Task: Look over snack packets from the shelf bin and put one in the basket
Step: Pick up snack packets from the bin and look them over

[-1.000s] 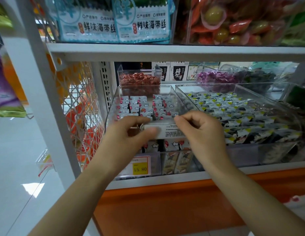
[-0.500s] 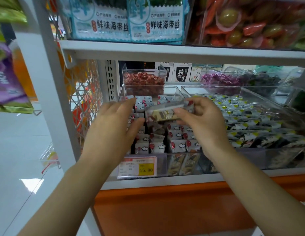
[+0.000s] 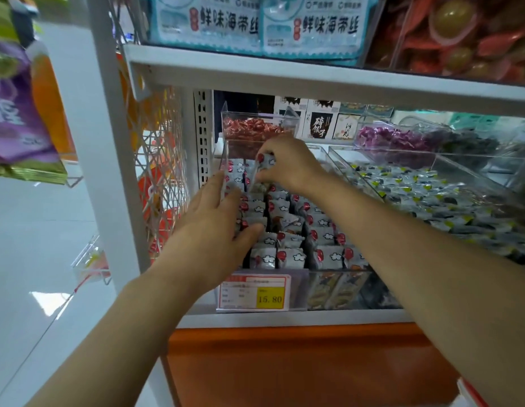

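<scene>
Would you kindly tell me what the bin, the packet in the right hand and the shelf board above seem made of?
The bin looks like clear glossy hard plastic: packets show through its walls. The packet pinched in the right hand seems thin printed film, crinkled with a slight sheen; plastic or foil, I cannot tell. The shelf board looks like white painted metal, smooth-coated.

The price tag [image 3: 255, 295] fronts the bin [image 3: 298, 286] of packets [image 3: 293, 257].
</scene>
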A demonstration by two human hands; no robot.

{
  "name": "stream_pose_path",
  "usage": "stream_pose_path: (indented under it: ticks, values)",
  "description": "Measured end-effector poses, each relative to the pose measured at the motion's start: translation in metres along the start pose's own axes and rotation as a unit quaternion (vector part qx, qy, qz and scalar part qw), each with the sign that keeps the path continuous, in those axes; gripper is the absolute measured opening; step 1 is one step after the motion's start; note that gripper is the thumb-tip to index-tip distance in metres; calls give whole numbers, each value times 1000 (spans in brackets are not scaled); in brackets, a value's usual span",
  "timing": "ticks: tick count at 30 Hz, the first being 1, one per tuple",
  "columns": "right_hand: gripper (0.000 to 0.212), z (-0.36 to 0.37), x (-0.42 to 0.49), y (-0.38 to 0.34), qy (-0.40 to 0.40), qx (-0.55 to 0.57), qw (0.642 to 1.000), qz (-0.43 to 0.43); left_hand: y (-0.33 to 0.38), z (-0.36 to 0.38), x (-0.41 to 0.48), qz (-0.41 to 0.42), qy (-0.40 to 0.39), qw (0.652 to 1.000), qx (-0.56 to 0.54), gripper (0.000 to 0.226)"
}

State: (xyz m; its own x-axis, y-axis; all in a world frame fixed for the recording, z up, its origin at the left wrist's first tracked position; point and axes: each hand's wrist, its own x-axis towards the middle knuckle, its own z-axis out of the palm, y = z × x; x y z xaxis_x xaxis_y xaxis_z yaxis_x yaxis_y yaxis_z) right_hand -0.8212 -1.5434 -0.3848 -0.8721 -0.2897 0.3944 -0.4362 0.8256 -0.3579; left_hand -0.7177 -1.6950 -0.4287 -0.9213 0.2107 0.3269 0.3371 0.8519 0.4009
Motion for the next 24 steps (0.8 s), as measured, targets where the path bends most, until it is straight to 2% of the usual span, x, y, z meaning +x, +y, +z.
stream_pose_path:
  ticks: [3, 5, 7, 10, 13, 17, 21, 24]
  values:
    - [21, 11, 3, -3, -136, -65, 988, -31, 0, 0, 1, -2, -4, 1000, -30, 71]
    - [24, 11, 6, -4, -175, -106, 978, -40, -1, 1, 0, -1, -4, 999, -37, 72]
    - [24, 6, 12, -3, -159, -61, 985, -20, -3, 1, 0, 0, -5, 999, -35, 72]
    - [21, -1, 19, 3, -83, -2, 996, 18, -3, 1, 1, 4, -9, 1000, -29, 72]
    - [20, 1, 26, 6, -43, -47, 998, 21, -2, 1, 1, 6, -7, 1000, -26, 71]
    - [17, 15, 34, 4, -49, -128, 990, 14, -2, 2, 1, 9, -6, 1000, -26, 70]
    - [13, 28, 37, 4, -69, -244, 967, 27, -3, 2, 1, 10, -5, 1000, -25, 68]
    - [4, 28, 38, 3, -59, -175, 982, 42, -3, 2, 1, 6, -7, 1000, -28, 68]
